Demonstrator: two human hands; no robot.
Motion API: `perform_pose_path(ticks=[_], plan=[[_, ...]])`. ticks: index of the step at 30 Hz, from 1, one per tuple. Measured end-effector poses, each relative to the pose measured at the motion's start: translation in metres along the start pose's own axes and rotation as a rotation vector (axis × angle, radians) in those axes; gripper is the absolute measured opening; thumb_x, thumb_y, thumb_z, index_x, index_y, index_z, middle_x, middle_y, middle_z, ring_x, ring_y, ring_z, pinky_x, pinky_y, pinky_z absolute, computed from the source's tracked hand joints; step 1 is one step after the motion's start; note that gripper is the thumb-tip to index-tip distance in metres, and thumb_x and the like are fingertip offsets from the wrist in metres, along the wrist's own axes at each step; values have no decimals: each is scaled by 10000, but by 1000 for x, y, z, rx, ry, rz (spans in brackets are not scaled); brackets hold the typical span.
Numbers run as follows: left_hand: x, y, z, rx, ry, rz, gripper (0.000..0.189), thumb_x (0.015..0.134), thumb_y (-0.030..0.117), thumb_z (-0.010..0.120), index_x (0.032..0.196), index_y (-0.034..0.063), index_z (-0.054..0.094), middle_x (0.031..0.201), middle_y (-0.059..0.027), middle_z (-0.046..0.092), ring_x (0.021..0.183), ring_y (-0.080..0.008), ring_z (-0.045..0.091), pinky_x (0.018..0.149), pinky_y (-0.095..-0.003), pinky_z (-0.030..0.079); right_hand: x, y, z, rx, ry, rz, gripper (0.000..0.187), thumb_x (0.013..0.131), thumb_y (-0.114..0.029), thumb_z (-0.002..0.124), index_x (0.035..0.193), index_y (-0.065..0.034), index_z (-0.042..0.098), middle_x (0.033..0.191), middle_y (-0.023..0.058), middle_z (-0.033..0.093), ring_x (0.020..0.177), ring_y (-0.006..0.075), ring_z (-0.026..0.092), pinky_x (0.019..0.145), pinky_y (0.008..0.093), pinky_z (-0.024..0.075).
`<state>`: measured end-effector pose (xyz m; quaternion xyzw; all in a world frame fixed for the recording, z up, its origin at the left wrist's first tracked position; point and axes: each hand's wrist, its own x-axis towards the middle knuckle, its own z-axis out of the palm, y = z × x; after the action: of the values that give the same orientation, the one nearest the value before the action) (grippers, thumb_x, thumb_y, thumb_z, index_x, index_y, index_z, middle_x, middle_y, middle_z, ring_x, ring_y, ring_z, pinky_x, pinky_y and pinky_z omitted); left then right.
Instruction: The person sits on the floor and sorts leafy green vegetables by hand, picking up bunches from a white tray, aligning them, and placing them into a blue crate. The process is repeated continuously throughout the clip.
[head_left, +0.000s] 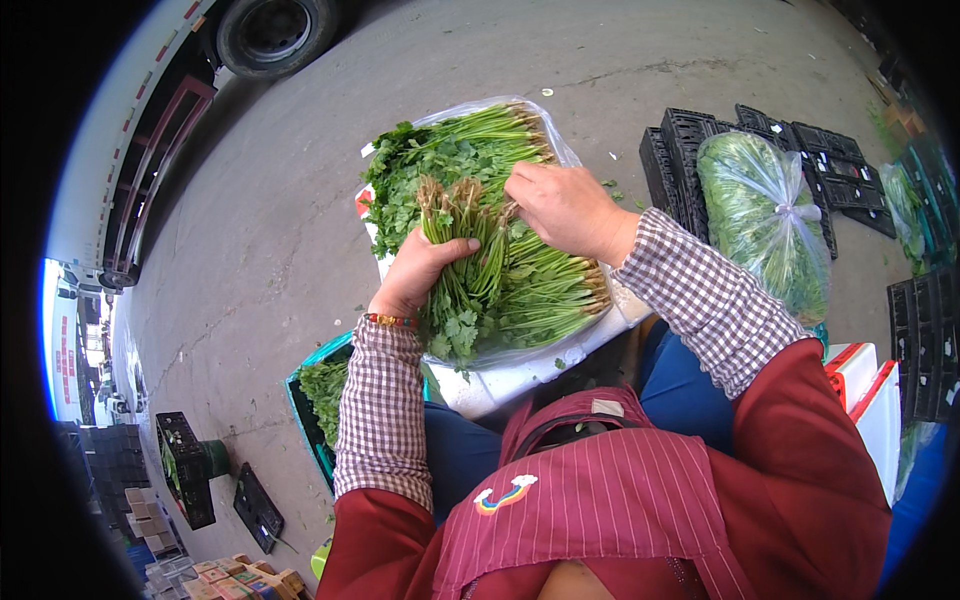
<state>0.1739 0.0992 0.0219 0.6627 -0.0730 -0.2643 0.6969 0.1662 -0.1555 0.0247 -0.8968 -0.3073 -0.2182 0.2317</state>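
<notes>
A bunch of cilantro (469, 247) stands root ends up in my left hand (420, 270), whose thumb lies across the stems. Its leaves hang down over the layered cilantro below. At the bunch's right side, the fingertips of my right hand (566, 206) pinch a brownish root end or stem; the fingers partly hide it. Beneath both hands, more cilantro (547, 292) fills a white foam box (480, 390) lined with a clear plastic bag (559, 142). Most of those stems point their roots to the right and their leaves to the left.
A teal crate (296, 390) of leafy greens stands by my left forearm. On the right, a tied bag of greens (765, 217) rests against black folded crates (686, 150). White boxes (862, 390) stand near my right elbow. A truck wheel (270, 34) is at upper left.
</notes>
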Motion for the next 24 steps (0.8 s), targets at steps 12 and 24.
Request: perform_pose_path(ticks=[12,24], plan=[[-2,0,-1,68,12,56,563,869,12,738,1406,-19,572,1265,-88,704,1087,-183,671,991,-333,537,-6,18,-17,588,-441,439,537,862,-210,838,1263,36,579,1241,235,660,1119,318,682,936,416,571],[-9,-5,28,563,42,321,689,764,46,857,1400,11,593,1262,-56,707,1182,-170,640,1058,-322,478,2,-11,24,1180,-170,500,152,939,-22,717,1077,34,686,932,78,743,788,125,709,713,273,589]])
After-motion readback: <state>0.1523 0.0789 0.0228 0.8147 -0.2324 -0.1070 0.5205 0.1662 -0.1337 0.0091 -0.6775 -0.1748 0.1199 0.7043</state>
